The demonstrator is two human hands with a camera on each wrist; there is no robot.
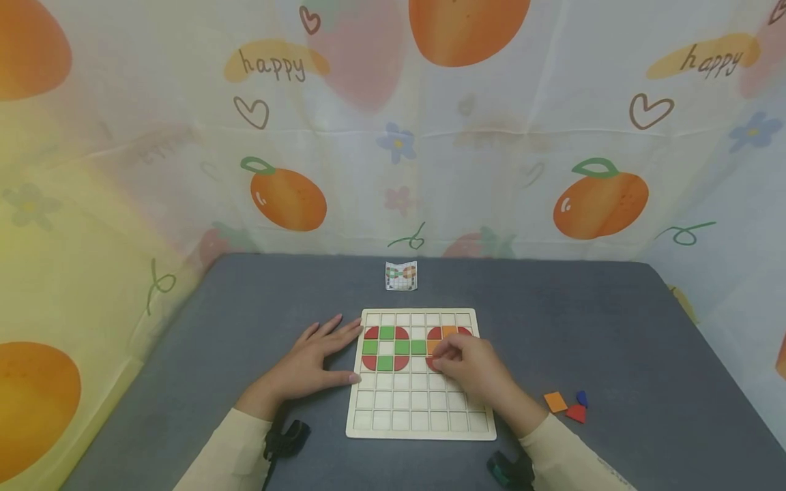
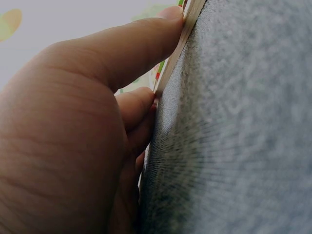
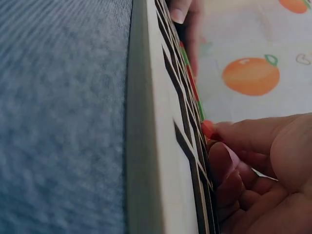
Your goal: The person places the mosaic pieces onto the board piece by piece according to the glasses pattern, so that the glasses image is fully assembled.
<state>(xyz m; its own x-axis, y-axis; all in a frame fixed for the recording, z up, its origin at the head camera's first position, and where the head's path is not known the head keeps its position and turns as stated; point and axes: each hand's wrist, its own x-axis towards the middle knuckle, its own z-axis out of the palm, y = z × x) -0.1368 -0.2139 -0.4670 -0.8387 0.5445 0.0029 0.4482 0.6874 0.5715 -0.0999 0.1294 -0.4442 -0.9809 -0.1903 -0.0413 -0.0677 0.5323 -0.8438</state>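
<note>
Now, a red tile point(image 3: 208, 128) pinched at the board point(image 1: 420, 434)

The right hand point(image 1: 475, 368) pinches the red tile at its nine o'clock — near the board's middle. The left hand point(image 1: 312, 367) lies spread, gripping nothing, fingertips and thumb touching the board's rim at nine. A card point(image 1: 402, 285) lies beyond the board at twelve; just past three — an orange tile point(image 1: 555, 402), loose red tile point(image 1: 576, 413) and blue tile point(image 1: 582, 398)
</note>
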